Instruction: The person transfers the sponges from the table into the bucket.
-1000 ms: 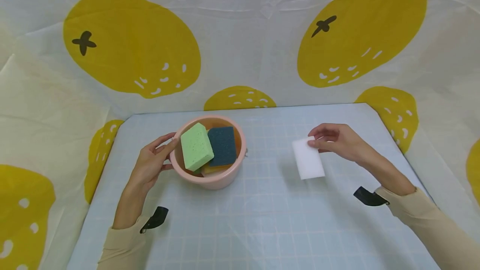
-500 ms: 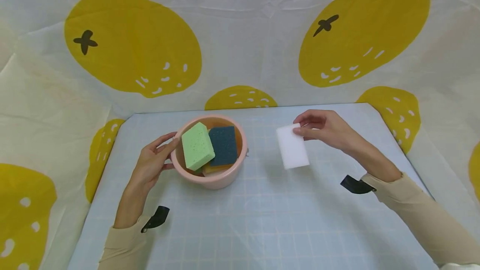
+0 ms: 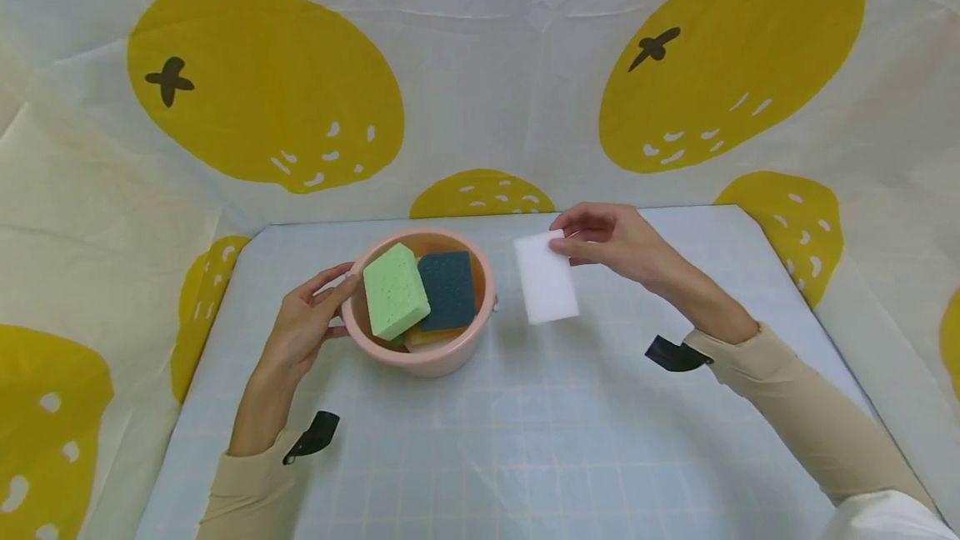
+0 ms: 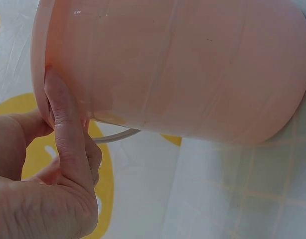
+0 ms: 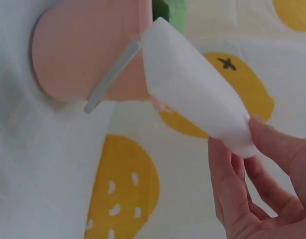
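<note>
right hand (image 3: 611, 240) pinches the white sponge (image 3: 546, 277) by its far short end, held above the mat just right of the pink bucket (image 3: 450, 357); long axis runs from the fingertips toward the person, tilted slightly. bucket opening lies to the sponge's left, near but apart. left hand (image 3: 303, 332) grips the bucket's left rim, thumb (image 4: 63, 129) curled against the wall; green sponge (image 3: 395, 290) and dark blue sponge (image 3: 448, 290) stand inside.
</note>
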Available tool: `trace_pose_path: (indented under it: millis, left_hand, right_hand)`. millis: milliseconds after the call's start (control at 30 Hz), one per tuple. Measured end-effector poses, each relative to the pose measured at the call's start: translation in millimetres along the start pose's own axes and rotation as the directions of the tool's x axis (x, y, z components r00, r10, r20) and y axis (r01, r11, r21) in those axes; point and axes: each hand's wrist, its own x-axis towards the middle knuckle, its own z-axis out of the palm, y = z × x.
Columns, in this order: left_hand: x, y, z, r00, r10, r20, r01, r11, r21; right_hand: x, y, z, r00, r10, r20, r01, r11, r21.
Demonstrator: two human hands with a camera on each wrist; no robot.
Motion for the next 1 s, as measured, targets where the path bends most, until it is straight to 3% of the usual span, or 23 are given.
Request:
trace_pose_path:
  millis: [500, 1000]
  left_hand:
    - [1.3, 0.0, 1.4, 1.0, -0.002, -0.001, 0.002, 1.0, -0.01]
    - [-1.0, 0.7, 0.3, 1.0, 0.005, 0.003, -0.005, 1.0, -0.014]
  right_hand:
    - [31.2, -15.4, 43.1, 0.998, -0.037, 0.055, 0.028, 0.987, 0.155]
    - [52.4, -20.0, 86.8, 0.996, -0.034, 0.086, 0.017, 0.982, 0.189]
